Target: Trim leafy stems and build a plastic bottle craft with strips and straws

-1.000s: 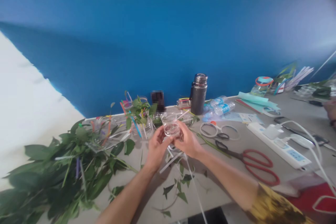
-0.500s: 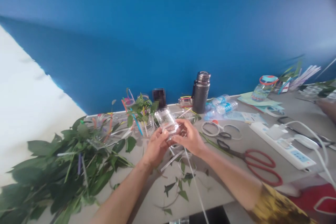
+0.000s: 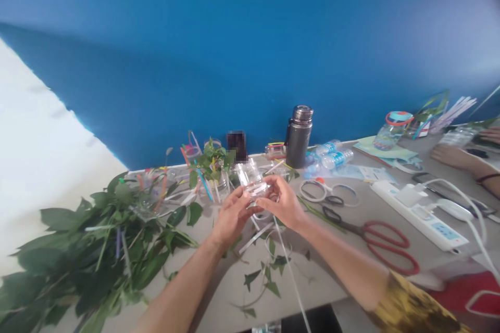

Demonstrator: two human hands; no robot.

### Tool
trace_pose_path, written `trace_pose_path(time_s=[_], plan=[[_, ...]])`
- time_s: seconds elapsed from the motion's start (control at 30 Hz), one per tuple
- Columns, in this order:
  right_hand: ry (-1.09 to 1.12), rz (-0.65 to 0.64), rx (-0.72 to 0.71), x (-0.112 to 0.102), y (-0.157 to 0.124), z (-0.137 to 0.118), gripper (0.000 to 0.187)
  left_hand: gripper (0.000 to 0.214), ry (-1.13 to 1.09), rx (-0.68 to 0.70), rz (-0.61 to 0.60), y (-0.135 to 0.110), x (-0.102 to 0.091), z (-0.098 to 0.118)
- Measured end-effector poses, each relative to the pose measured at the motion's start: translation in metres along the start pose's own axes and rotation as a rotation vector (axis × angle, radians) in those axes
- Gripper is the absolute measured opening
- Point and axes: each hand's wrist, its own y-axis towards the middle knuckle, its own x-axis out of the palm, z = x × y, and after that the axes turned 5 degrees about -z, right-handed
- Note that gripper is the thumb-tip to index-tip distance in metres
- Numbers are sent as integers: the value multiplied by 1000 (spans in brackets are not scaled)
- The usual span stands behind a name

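Between my two hands is a clear plastic cup-like container, tilted with its far end pointing away from me. My left hand grips its near end from the left, thumb on top. From the right, my right hand has its fingers wrapped round the same end. A thin white strip runs from beneath my right hand down toward the table's front edge; whether the fingers hold it is hidden. Small ivy leaves lie on the table below my hands.
A large heap of leafy stems covers the left. Behind stand a potted green plant and a dark thermos. Rightward are plastic bottles, red-handled scissors and a power strip. Another person's hand rests far right.
The clear container has turned slightly in my hands, which stay in nearly the same place. At the far right, another person's hands and forearm have come further into view.
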Motion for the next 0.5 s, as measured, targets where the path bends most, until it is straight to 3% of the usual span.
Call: trace_pose_path(time_s=[0.1,0.23,0.4,0.5], plan=[[63,-16,0,-1,0,2,55,49,20,-4,-34,0,1,3],[324,-166,-21,-5,1,0,52,40,32,22,-42,1,-5,5],[505,-219,74,-10,4,1,49,47,123,42,-117,3,-11,8],[525,-267,116,-14,7,1,49,50,174,63,-94,3,-9,8]])
